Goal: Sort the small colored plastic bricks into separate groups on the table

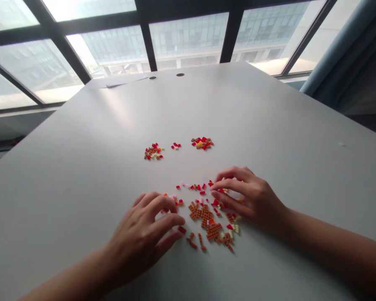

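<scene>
A loose spread of small building bricks lies on the white table between my two hands. Brown studded bricks (206, 214) form its middle, with small red bricks (202, 192) above them and pale yellow bricks (236, 228) at the lower right. My left hand (150, 228) rests at the left edge of the spread, fingers bent and apart. Its thumb and index tips are at a brown brick (182, 229); whether they touch it I cannot tell. From the right, my right hand (247, 196) reaches over red and yellow pieces, fingers apart and partly hiding them.
Farther back on the white table (175, 108) sit a mixed brick pile (153, 151), a few red pieces (176, 145) and another brown-and-red pile (202, 143). Paper (122, 80) lies near two round holes at the far edge. Windows stand behind; a blue curtain (341, 58) hangs right.
</scene>
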Demonstrator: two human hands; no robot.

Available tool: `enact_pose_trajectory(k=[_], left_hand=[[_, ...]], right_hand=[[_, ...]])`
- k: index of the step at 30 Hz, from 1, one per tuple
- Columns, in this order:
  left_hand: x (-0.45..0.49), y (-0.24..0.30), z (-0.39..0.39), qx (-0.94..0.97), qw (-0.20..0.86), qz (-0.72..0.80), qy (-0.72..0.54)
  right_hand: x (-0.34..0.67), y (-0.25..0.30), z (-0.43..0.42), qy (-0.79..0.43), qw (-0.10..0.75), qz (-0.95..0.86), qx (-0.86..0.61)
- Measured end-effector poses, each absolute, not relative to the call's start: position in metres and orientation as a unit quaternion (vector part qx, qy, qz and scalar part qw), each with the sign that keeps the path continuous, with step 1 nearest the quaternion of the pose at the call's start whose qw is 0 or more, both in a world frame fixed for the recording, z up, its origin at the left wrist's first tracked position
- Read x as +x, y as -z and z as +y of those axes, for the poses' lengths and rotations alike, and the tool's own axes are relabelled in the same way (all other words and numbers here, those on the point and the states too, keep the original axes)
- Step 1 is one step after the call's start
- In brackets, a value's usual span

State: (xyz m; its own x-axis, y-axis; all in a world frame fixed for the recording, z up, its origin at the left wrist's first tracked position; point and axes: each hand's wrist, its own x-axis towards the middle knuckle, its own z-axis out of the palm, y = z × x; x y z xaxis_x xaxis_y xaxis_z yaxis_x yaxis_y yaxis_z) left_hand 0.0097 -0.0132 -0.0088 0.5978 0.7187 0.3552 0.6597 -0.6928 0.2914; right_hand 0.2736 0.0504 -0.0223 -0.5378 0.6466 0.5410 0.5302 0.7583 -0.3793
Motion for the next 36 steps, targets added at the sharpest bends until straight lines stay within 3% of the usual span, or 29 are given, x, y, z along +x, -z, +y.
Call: enact_pose_trajectory(k=[7, 16, 21, 31, 36], left_hand=[[0.009, 0.017, -0.016, 0.928, -0.042, 0.329, -0.168], [0.002, 0.015, -0.009, 0.899, -0.039, 0.376, -0.221], [0.0, 0.014, -0.007, 0.891, -0.029, 0.393, -0.226], [0.004, 0.015, -0.007, 0.891, -0.03, 0.393, -0.226], [0.003, 0.016, -0.006, 0.891, -0.034, 0.384, -0.241]], right_hand=[[0.275, 0.022, 0.05, -0.088, 0.327, -0.886, -0.316], [0.275, 0.02, 0.047, -0.11, 0.333, -0.9, -0.259], [0.277, 0.019, 0.046, -0.101, 0.28, -0.935, -0.192], [0.277, 0.023, 0.047, -0.107, 0.279, -0.935, -0.189], [0.276, 0.022, 0.047, -0.087, 0.235, -0.95, -0.188]])
